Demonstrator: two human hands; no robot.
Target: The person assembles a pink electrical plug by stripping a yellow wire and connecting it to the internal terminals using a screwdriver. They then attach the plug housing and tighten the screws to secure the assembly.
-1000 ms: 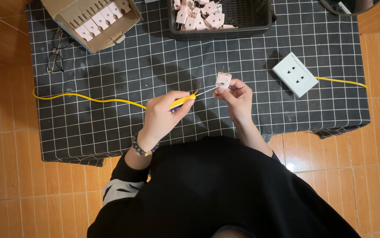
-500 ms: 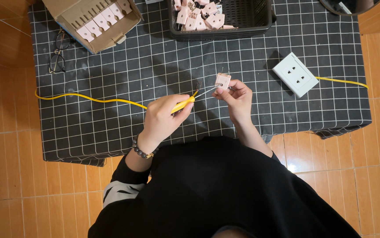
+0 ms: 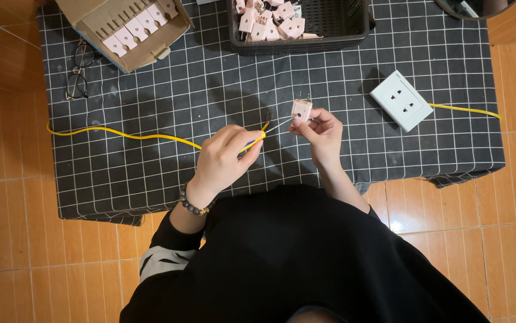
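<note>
Left hand point(image 3: 225, 158) is pinching a yellow wire point(image 3: 144, 137); right hand point(image 3: 320, 133) is pinching a small pink plug point(image 3: 301, 110), left of the white socket plate point(image 3: 401, 100).

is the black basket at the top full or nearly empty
Partly filled. The black basket holds a pile of pink plug parts heaped at its left end, while its right half shows bare mesh floor.
</note>
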